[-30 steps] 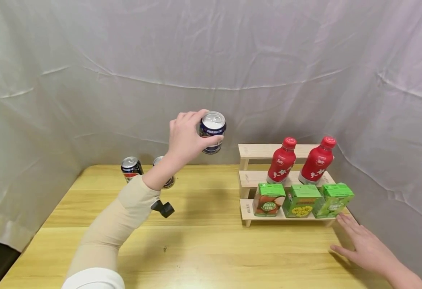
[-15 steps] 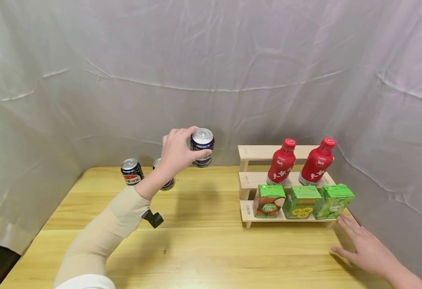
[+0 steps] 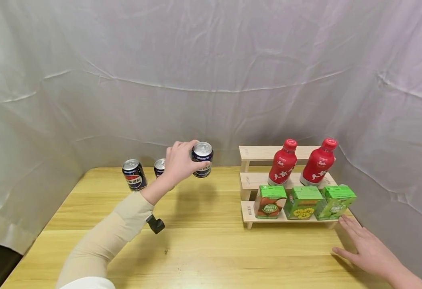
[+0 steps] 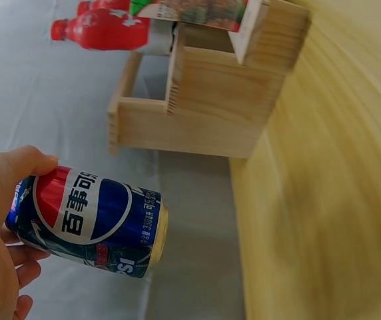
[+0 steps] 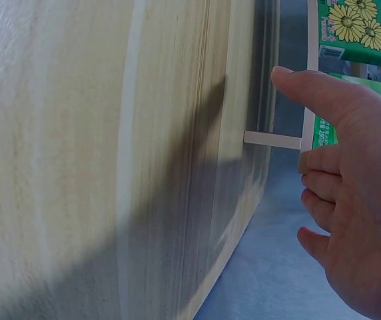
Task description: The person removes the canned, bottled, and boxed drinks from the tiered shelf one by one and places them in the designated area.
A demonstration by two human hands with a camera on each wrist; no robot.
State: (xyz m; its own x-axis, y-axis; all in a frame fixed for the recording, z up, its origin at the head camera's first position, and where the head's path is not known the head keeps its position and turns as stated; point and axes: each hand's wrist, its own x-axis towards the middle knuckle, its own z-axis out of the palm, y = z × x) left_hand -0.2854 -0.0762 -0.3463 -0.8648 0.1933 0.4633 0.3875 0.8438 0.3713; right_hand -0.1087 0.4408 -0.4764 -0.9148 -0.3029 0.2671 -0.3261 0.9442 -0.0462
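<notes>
My left hand [image 3: 180, 162] grips a dark blue Pepsi can [image 3: 204, 156], thumb across the near side and fingers behind. The can is upright in the head view; in the left wrist view, a gap separates its base from the tabletop. Two similar cans stand at the table's back left: one Pepsi can [image 3: 135, 177] in full view, another can [image 3: 159, 165] partly hidden behind my left hand and wrist. My right hand [image 3: 367, 251], fingers extended and thumb apart, is at the front right corner of a three-tier wooden shelf [image 3: 254, 152]. Whether its fingertips touch the shelf I cannot tell.
Two red bottles [image 3: 284, 162] stand on the shelf's middle tier. Along its lowest tier are three green drink cartons [image 3: 302, 202]. The shelf's top tier lies behind the bottles. Grey cloth [image 3: 218, 60] hangs behind the wooden table [image 3: 203, 253] and at both sides.
My left hand has lowered the Pepsi can toward the table, shifting it slightly left at first. The right hand has stayed by the shelf corner.
</notes>
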